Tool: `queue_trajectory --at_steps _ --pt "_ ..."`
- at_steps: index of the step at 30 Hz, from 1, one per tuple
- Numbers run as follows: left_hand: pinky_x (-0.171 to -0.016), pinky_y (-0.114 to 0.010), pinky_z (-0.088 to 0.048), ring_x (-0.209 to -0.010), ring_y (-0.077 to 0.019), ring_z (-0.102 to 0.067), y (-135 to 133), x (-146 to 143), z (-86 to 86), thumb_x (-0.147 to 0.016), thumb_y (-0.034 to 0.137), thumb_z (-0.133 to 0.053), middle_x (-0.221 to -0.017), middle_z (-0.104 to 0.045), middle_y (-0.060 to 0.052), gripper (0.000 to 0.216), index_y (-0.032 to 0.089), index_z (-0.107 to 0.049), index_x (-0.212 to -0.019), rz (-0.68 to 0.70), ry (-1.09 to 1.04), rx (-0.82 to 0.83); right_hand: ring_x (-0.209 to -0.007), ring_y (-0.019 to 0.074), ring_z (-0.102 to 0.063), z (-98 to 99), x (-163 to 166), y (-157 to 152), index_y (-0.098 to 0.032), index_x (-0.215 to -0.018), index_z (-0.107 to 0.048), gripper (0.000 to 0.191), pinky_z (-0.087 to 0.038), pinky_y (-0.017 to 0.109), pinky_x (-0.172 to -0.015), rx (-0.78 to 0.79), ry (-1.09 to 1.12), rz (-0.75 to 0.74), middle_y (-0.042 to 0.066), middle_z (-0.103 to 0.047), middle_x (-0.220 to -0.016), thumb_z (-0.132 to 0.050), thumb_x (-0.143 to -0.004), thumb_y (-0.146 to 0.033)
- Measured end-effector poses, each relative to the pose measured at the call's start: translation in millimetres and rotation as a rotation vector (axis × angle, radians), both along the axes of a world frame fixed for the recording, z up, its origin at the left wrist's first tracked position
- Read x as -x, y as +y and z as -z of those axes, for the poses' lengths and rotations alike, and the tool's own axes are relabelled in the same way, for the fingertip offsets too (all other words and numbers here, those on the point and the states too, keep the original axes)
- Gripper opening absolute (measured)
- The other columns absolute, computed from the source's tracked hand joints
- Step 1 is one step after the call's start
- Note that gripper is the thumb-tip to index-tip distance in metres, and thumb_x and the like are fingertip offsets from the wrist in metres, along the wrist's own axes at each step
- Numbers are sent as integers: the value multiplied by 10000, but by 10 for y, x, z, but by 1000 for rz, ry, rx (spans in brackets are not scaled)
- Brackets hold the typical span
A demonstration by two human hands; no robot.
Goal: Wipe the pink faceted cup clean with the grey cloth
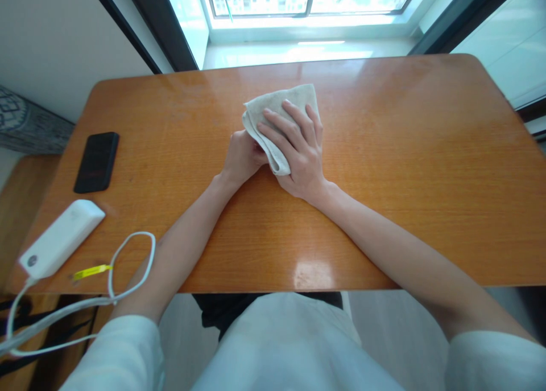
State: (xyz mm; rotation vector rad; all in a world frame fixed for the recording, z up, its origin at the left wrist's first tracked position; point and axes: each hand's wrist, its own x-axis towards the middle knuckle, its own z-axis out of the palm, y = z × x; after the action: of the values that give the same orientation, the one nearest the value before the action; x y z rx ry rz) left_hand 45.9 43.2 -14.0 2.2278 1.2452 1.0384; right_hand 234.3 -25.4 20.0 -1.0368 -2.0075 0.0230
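Note:
A folded off-white cloth [279, 103] lies in the middle of an orange wooden table [405, 169]. My right hand [298, 149] rests flat on top of the cloth, fingers stretched out and slightly spread. My left hand [241, 157] sits at the cloth's near left edge with its fingers curled around the fold, pinching the cloth's edge. Both forearms reach across the table from its near edge.
A black phone [96, 161] lies at the table's left. Nearer to me sits a white power bank [62, 238] with a white cable [128, 268] looping off the table's edge. A window sill [298, 46] runs behind the table.

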Motion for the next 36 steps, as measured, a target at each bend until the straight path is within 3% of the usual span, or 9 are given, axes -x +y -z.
queue_trajectory --at_steps 7,13,17,24,31,36 --pt "-664 -384 -391 -671 -158 -465 17 -4 4 -966 815 -677 -625 -527 -9 647 270 -489 -674 -2 15 9 -1719 377 -488 2 -4 -1 -405 -1592 -669 552 -278 740 -1461 7 -7 -6 18 -695 -1665 -380 -1174 -620" --pt "-723 -403 -508 -792 -262 -684 -44 -14 -64 -933 531 -789 -656 -621 -46 451 256 -533 -685 -21 19 27 -1726 377 -475 54 -17 15 -363 -1635 -633 607 -260 730 -1463 -71 -33 -14 30 -669 -1692 -292 -1192 -600" --pt "-746 -397 -530 -825 -292 -725 -77 -27 -112 -896 411 -816 -657 -642 -55 390 250 -535 -679 -26 16 36 -1728 381 -468 66 -16 18 -369 -1650 -619 611 -252 732 -1462 -86 -38 -16 25 -660 -1695 -286 -1196 -606" --pt "-734 -383 -512 -715 -222 -625 -62 -13 -101 -950 418 -810 -646 -595 -25 428 247 -519 -688 -26 69 38 -1725 384 -474 56 -10 7 -382 -1637 -626 591 -257 742 -1460 -65 -3 -30 20 -664 -1688 -310 -1192 -609" --pt "-653 -345 -377 -667 -154 -491 -32 -4 -68 -943 393 -853 -647 -594 3 434 230 -543 -688 -26 116 -15 -1709 380 -501 35 -5 7 -377 -1610 -652 599 -241 746 -1468 -72 16 -34 15 -690 -1664 -314 -1187 -632" --pt "-658 -351 -388 -636 -140 -470 -29 -35 -62 -1068 488 -767 -617 -500 28 529 243 -480 -698 -39 100 16 -1706 381 -506 18 -4 -10 -379 -1597 -660 591 -237 749 -1470 -50 38 -38 11 -691 -1663 -346 -1176 -651"
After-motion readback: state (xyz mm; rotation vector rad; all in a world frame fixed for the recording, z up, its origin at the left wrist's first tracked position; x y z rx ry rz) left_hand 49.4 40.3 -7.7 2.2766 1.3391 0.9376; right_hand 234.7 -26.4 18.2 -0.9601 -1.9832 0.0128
